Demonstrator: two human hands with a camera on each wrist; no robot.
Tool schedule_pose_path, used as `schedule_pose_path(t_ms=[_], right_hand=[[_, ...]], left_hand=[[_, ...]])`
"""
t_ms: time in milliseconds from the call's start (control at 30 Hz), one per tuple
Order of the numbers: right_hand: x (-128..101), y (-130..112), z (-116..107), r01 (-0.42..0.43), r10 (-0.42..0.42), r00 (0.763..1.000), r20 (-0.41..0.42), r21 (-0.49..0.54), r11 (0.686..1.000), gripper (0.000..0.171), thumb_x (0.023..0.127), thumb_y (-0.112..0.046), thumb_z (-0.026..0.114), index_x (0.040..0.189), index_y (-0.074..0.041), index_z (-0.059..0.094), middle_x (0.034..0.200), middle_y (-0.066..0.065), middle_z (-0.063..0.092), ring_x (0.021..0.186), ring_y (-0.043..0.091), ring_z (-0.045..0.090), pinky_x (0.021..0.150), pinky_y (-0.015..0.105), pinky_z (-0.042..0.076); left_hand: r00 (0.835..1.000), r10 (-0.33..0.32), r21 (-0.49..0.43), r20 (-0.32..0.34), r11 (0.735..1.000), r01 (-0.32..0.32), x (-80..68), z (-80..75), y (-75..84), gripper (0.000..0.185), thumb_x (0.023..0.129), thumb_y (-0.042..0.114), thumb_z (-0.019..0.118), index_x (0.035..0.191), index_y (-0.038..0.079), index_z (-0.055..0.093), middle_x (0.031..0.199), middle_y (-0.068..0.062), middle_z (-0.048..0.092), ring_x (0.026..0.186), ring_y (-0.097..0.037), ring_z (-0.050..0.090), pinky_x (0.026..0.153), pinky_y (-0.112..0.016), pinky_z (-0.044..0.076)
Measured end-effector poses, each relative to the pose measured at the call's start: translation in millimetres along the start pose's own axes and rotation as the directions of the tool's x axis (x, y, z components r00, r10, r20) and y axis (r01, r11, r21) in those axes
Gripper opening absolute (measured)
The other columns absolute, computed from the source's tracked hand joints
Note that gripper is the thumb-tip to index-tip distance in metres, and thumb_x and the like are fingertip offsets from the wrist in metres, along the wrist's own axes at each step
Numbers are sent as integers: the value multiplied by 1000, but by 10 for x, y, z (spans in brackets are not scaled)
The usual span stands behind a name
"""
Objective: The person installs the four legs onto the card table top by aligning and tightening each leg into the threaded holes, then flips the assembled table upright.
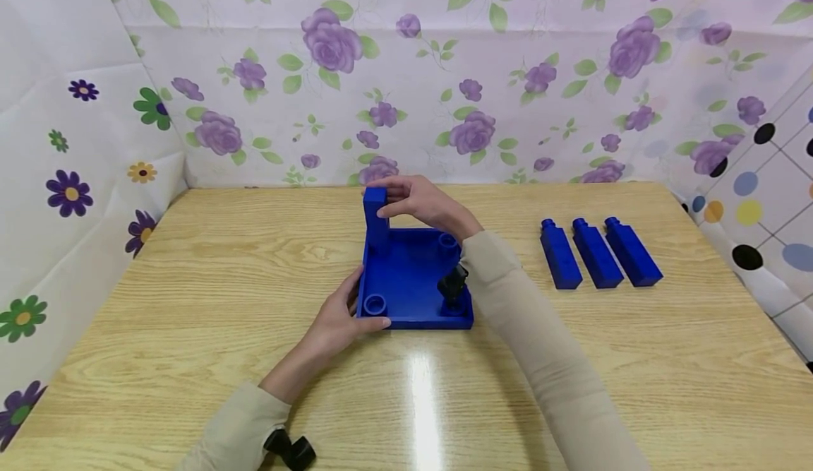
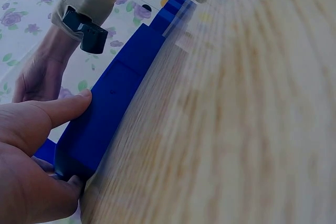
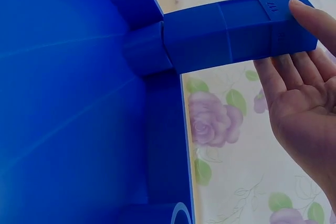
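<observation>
A square blue tabletop (image 1: pixel 409 277) lies rimmed side up in the middle of the wooden table, with round sockets at its corners. One blue table leg (image 3: pixel 210 38) stands upright in the far left corner, its lower end at the socket there. Around the upper part of this leg, my right hand (image 1: pixel 424 201) has its thumb on one side and its fingers on the other. My left hand (image 1: pixel 336 321) grips the tabletop's near left corner, thumb over the front rim and fingers along the left side. The right sleeve's black wrist camera partly hides the near right socket.
To the right, three more blue legs (image 1: pixel 562 255) lie side by side on the wooden table (image 1: pixel 209 294), their round necks pointing away. A flowered cloth wall (image 1: pixel 406 97) rises behind the table, and patterned sheets stand at both sides.
</observation>
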State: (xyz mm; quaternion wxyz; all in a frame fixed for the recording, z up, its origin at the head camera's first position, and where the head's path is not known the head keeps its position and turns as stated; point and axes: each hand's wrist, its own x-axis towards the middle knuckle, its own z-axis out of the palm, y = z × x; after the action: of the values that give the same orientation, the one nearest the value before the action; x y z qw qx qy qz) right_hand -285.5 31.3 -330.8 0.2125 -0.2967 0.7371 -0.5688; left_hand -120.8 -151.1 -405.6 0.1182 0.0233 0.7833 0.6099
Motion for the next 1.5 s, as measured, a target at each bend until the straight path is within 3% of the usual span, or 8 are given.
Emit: schedule_pose_path(t_ms=[233,467,567,733,1000,1300,1500], right_hand=[[-14,-41,31,3,-3,1000,-8,-36,999,54,90,-1,67,140,-1,49,134,17,55,125,25,51,99,36,45],[-23,-43,90,13,-28,996,-84,-182,983,56,86,-10,74,138,-4,52,133,11,56,124,22,52,101,34,44],[-27,-39,128,25,-51,992,-116,-216,976,55,84,-13,77,133,-5,56,126,8,59,117,20,54,101,33,43],[-20,-17,191,38,-87,979,-185,-254,966,46,80,-16,81,119,-5,60,107,7,62,101,19,58,90,32,48],[-5,-14,315,-1,-110,943,-312,-335,942,45,75,-24,85,109,-5,62,101,7,66,94,18,61,83,31,51],[-7,-17,381,-17,-119,923,-365,-349,937,43,76,-24,85,105,-5,60,96,7,66,87,18,62,72,29,52],[-17,-14,405,-31,-121,918,-379,-370,928,43,77,-26,84,104,-5,59,94,7,64,85,18,61,72,28,51]], left_hand=[[1000,3,-3,1,1000,-3,9,1,-12,100,79,10,80,155,6,15,156,-19,21,142,-35,22,112,-48,25],[1000,8,-9,1,1000,-8,16,3,-23,100,80,9,80,155,5,15,156,-19,21,141,-35,22,112,-47,24],[1000,3,-9,6,1000,-3,17,2,-18,100,80,10,80,155,6,14,156,-19,21,142,-34,21,112,-47,24],[1000,3,-16,12,1000,-3,19,0,-17,100,80,10,80,155,6,13,157,-18,20,142,-33,21,113,-47,24],[1000,2,-21,7,1000,-2,14,-1,-28,101,80,9,80,155,7,14,157,-18,20,142,-33,21,113,-46,25],[1000,0,-26,6,1000,0,15,4,-30,101,79,8,80,156,7,13,157,-17,19,142,-32,21,113,-45,25],[1000,-4,-25,12,1000,5,13,6,-28,101,80,8,80,156,7,13,157,-17,19,142,-31,21,113,-45,25]])
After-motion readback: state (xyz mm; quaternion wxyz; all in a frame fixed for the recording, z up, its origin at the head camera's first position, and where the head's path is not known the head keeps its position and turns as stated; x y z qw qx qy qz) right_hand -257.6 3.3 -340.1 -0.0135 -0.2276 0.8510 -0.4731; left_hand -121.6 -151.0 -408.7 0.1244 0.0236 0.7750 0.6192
